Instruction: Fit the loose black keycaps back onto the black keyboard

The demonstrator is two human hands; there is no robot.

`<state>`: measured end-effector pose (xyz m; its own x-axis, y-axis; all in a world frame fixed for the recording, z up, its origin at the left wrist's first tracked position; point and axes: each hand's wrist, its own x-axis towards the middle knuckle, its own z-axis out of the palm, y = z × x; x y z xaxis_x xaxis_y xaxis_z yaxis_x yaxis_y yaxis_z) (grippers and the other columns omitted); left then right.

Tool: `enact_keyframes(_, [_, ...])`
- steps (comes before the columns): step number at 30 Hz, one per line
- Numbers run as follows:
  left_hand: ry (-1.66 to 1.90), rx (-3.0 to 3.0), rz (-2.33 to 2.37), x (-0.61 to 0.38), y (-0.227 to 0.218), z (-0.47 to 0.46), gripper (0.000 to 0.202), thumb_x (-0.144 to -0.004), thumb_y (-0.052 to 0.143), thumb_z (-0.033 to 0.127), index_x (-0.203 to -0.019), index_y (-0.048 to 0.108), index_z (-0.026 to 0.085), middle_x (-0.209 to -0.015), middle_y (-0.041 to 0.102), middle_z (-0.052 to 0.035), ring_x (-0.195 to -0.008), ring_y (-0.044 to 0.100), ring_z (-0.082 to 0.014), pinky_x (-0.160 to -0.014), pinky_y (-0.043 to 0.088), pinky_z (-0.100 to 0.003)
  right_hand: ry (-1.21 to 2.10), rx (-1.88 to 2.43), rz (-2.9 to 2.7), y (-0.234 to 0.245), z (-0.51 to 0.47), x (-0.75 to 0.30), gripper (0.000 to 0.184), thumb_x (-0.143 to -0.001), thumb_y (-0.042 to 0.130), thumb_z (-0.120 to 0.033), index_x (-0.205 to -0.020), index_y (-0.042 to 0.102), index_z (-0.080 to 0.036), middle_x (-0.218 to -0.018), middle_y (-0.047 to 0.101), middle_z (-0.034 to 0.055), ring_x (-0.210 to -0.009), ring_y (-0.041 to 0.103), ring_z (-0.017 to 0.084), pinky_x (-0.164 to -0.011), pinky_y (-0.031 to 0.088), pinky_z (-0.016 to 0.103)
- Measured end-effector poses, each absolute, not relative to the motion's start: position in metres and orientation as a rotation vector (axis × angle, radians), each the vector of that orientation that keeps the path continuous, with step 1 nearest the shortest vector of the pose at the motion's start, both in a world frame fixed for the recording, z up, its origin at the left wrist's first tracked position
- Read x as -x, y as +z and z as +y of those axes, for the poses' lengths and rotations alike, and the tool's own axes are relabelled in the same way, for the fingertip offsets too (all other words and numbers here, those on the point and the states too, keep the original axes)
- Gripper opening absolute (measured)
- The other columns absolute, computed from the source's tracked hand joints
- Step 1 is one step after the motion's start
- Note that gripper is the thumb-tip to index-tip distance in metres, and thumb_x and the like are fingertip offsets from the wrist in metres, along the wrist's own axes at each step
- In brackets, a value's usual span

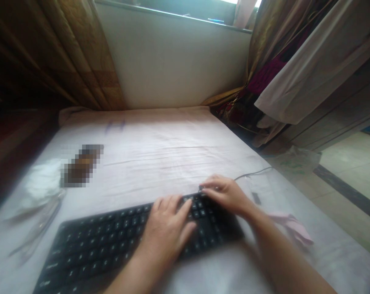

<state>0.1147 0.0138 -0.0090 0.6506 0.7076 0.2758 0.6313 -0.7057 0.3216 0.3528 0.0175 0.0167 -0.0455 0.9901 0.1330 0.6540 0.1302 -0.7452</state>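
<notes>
A black keyboard [90, 245] lies slanted on a table covered with a pale cloth [160, 151]. My left hand [166, 228] rests flat on the keys near the keyboard's right half, fingers stretched out and holding nothing. My right hand [226, 194] sits at the keyboard's far right corner, fingers curled down onto the top edge keys. A thin black cable [252, 173] runs from that corner toward the table's right edge.
A crumpled clear plastic wrapper [41, 188] and a blurred brown object [81, 165] lie at the left. A pink cloth [292, 228] sits near the right edge. Curtains [81, 53] hang at the back left, hanging clothes [310, 69] on the right, and tiled floor [350, 171] beyond.
</notes>
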Motion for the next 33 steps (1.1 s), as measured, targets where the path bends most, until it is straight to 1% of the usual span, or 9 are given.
enact_keyframes(2, [0.576, -2.681, 1.092, -0.115, -0.008, 0.014, 0.044, -0.092, 0.055, 0.045, -0.132, 0.058, 0.026, -0.132, 0.058, -0.0083, -0.118, 0.051, -0.0279, -0.103, 0.039, -0.048, 0.689, 1.61, -1.852, 0.018, 0.012, -0.345, 0.016, -0.082, 0.064, -0.026, -0.09, 0.078, -0.022, -0.082, 0.07, 0.0029, -0.076, 0.066, 0.016, -0.072, 0.052, 0.027])
enact_keyframes(6, [0.57, -2.696, 1.086, -0.114, -0.008, 0.013, 0.045, -0.091, 0.057, 0.045, -0.131, 0.058, 0.025, -0.131, 0.058, -0.0091, -0.117, 0.052, -0.0281, -0.103, 0.039, -0.048, 0.654, 1.662, -1.983, 0.016, 0.011, -0.339, 0.017, -0.084, 0.065, -0.023, -0.093, 0.078, -0.026, -0.084, 0.07, 0.0015, -0.08, 0.067, 0.015, -0.073, 0.051, 0.025])
enact_keyframes(9, [0.545, -2.701, 1.087, -0.114, -0.007, 0.014, 0.046, -0.091, 0.056, 0.045, -0.133, 0.057, 0.027, -0.132, 0.057, -0.0088, -0.118, 0.051, -0.0278, -0.104, 0.038, -0.048, 0.541, 1.679, -2.078, 0.015, 0.011, -0.339, 0.018, -0.085, 0.065, -0.023, -0.095, 0.078, -0.027, -0.085, 0.071, 0.0015, -0.08, 0.067, 0.015, -0.072, 0.051, 0.024])
enact_keyframes(14, [0.47, -2.748, 1.098, -0.118, -0.005, 0.014, 0.047, -0.091, 0.056, 0.045, -0.136, 0.054, 0.032, -0.132, 0.056, -0.0099, -0.116, 0.051, -0.0295, -0.1, 0.04, -0.05, 0.34, 1.731, -2.246, 0.017, 0.01, -0.338, 0.018, -0.088, 0.062, -0.025, -0.097, 0.078, -0.027, -0.087, 0.072, 0.0028, -0.077, 0.066, 0.014, -0.069, 0.049, 0.023])
enact_keyframes(17, [0.436, -2.76, 1.118, -0.122, -0.003, 0.015, 0.047, -0.09, 0.057, 0.047, -0.135, 0.055, 0.033, -0.129, 0.056, -0.011, -0.115, 0.051, -0.0301, -0.098, 0.042, -0.05, 0.252, 1.777, -2.313, 0.023, 0.01, -0.334, 0.017, -0.089, 0.062, -0.024, -0.094, 0.078, -0.025, -0.087, 0.071, 0.0039, -0.076, 0.065, 0.015, -0.066, 0.046, 0.023])
enact_keyframes(21, [0.395, -2.752, 1.138, -0.127, -0.001, 0.017, 0.049, -0.089, 0.059, 0.047, -0.135, 0.055, 0.033, -0.127, 0.057, -0.0115, -0.112, 0.052, -0.0301, -0.095, 0.044, -0.049, 0.135, 1.857, -2.405, 0.03, 0.012, -0.327, 0.017, -0.089, 0.061, -0.024, -0.086, 0.077, -0.024, -0.083, 0.07, 0.0044, -0.071, 0.062, 0.015, -0.06, 0.04, 0.023])
enact_keyframes(24, [0.397, -2.757, 1.139, -0.127, -0.001, 0.016, 0.049, -0.089, 0.059, 0.046, -0.135, 0.055, 0.032, -0.128, 0.056, -0.0119, -0.112, 0.053, -0.0305, -0.095, 0.044, -0.05, 0.111, 1.903, -2.441, 0.034, 0.013, -0.324, 0.017, -0.089, 0.06, -0.025, -0.083, 0.076, -0.023, -0.081, 0.069, 0.0046, -0.07, 0.061, 0.015, -0.059, 0.039, 0.023])
enact_keyframes(28, [0.407, -2.757, 1.155, -0.128, -0.001, 0.014, 0.049, -0.089, 0.06, 0.046, -0.135, 0.056, 0.031, -0.129, 0.057, -0.0125, -0.112, 0.053, -0.0309, -0.096, 0.044, -0.05, 0.095, 1.902, -2.509, 0.036, 0.014, -0.319, 0.019, -0.089, 0.059, -0.019, -0.08, 0.075, -0.022, -0.082, 0.069, 0.0054, -0.071, 0.061, 0.016, -0.06, 0.039, 0.024])
enact_keyframes(33, [0.357, -2.778, 1.163, -0.129, 0.001, 0.014, 0.049, -0.088, 0.06, 0.046, -0.134, 0.056, 0.03, -0.13, 0.057, -0.013, -0.113, 0.055, -0.0312, -0.095, 0.044, -0.05, 0.116, 1.905, -2.495, 0.035, 0.011, -0.318, 0.019, -0.088, 0.058, -0.018, -0.083, 0.075, -0.021, -0.082, 0.069, 0.0053, -0.07, 0.061, 0.015, -0.06, 0.039, 0.023])
